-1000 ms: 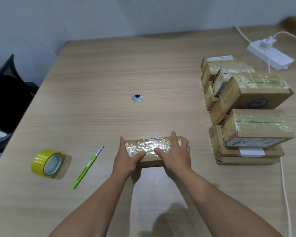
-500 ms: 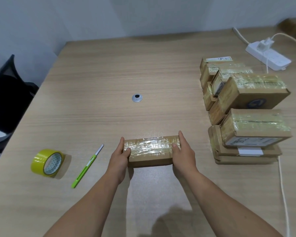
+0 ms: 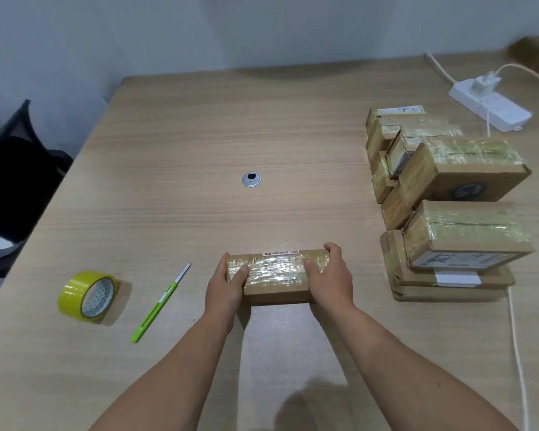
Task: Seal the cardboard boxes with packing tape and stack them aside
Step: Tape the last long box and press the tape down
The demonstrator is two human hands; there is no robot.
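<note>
A small flat cardboard box (image 3: 277, 276) with shiny tape across its top lies on the wooden table (image 3: 184, 144) in front of me. My left hand (image 3: 226, 283) grips its left end, thumb on top. My right hand (image 3: 330, 276) grips its right end, fingers curled over the far edge and thumb on the tape. To the right stand stacks of taped boxes (image 3: 448, 206). A yellow tape roll (image 3: 87, 296) stands on its edge at the left.
A green utility knife (image 3: 159, 303) lies between the roll and the box. A round cable grommet (image 3: 251, 179) sits mid-table. A white power strip (image 3: 492, 107) with cables is at the far right. A black chair (image 3: 10, 175) stands left of the table.
Both hands slid outward from the taped top of the box to its two ends and now grip them. The box has stayed in about the same place.
</note>
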